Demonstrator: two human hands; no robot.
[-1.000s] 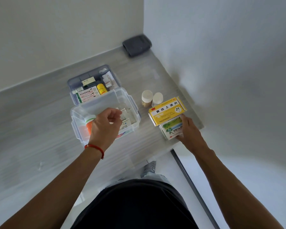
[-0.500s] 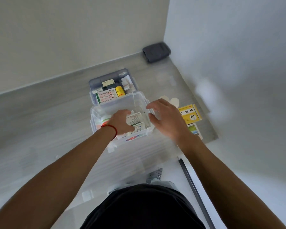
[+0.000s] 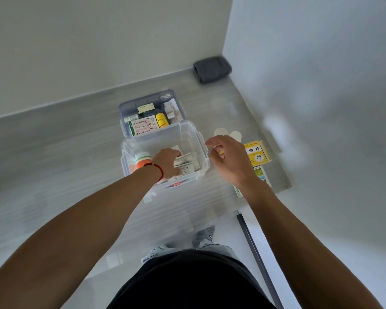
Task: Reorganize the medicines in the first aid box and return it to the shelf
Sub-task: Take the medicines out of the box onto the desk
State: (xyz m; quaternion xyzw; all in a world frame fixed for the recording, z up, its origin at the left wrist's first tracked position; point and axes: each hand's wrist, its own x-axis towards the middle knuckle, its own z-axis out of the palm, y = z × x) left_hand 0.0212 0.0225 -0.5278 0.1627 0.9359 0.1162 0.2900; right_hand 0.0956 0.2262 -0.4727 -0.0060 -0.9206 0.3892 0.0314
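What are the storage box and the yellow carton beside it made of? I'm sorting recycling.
The storage box looks like clear, slightly frosted plastic: its contents show through the walls. The yellow carton looks like printed cardboard, with flat faces and sharp folded edges.

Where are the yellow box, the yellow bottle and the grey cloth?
yellow box [image 3: 258, 152]: head view, on its printed top face.
yellow bottle [image 3: 161, 120]: head view, on its side label.
grey cloth [image 3: 212, 69]: head view, on its folded middle.

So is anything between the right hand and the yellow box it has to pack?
Nothing visible. The right hand hovers directly over the yellow box, partly covering it, beside the clear bin. The left hand is inside the bin.
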